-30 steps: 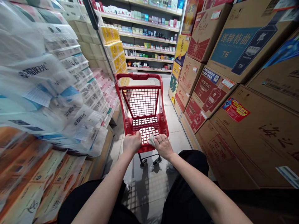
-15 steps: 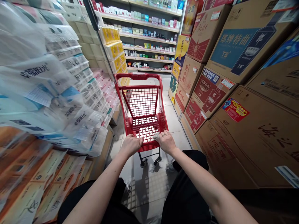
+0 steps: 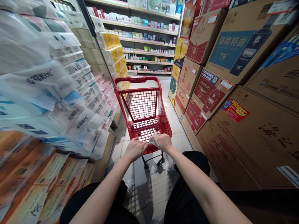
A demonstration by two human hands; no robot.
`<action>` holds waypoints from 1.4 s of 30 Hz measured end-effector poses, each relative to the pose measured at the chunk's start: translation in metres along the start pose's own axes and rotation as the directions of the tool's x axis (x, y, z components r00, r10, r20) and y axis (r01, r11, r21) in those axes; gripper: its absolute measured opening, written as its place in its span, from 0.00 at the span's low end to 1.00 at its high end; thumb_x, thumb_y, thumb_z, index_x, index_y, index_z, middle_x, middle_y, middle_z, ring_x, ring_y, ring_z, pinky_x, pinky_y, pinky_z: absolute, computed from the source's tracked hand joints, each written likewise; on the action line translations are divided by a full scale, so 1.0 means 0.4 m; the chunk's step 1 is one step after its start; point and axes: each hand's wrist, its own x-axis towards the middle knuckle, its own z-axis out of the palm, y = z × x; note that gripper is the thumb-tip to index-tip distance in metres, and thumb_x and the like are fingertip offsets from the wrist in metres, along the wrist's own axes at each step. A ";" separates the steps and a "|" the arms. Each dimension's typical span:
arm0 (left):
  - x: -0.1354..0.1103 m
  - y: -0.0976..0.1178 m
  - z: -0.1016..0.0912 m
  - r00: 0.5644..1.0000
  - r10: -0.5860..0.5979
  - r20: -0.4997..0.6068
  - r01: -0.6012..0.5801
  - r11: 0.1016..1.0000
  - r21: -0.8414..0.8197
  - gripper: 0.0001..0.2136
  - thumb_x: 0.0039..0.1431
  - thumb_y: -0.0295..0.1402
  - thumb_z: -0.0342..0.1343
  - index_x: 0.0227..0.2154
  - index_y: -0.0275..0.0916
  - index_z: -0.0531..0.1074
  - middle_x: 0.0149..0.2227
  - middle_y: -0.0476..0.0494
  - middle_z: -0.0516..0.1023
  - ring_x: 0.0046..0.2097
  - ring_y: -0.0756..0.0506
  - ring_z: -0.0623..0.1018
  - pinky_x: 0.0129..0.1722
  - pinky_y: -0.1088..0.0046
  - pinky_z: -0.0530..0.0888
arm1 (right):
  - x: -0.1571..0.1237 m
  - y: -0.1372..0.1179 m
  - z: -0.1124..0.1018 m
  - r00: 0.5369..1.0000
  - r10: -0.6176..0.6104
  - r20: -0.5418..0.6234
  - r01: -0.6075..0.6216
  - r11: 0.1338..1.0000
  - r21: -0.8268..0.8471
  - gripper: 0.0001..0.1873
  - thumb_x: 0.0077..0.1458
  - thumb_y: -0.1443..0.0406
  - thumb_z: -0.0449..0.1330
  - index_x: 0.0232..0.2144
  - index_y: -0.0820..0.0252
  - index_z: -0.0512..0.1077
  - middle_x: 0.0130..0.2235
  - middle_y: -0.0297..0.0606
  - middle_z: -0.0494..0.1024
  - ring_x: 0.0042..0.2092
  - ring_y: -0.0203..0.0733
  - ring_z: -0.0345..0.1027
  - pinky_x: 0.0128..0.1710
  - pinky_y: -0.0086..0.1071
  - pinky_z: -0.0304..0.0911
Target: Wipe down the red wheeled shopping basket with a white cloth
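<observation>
A small red wire shopping cart (image 3: 142, 105) rolls on black casters in the aisle ahead of me, and its basket holds nothing I can see. My left hand (image 3: 136, 149) is curled over the near rim of the cart. My right hand (image 3: 162, 142) grips the same rim just beside it, and a crumpled white cloth or tissue (image 3: 152, 140) pokes out from under its thumb side. The hands nearly touch, and they hide the middle of the near rim.
Plastic-wrapped tissue packs (image 3: 46, 84) tower along the left, above orange-printed packs (image 3: 30, 183). Cardboard liquor cartons (image 3: 243, 124) are stacked along the right. Shelves of small boxed goods and bottles (image 3: 149, 40) stand at the far end, past a tiled floor (image 3: 151, 186).
The cart has rolled slightly forward and to the right with my hands on it. My hands now sit closer together, and the view has shifted a little with them.
</observation>
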 end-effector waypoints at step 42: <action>0.178 0.023 0.021 0.975 0.074 0.209 -0.060 0.996 -0.070 0.13 0.59 0.43 0.46 0.30 0.43 0.71 0.26 0.45 0.77 0.33 0.46 0.75 0.40 0.67 0.61 | -0.045 0.141 0.144 0.563 0.774 -0.290 -0.444 0.580 0.683 0.18 0.61 0.64 0.44 0.50 0.65 0.64 0.43 0.49 0.72 0.44 0.45 0.68 0.43 0.37 0.64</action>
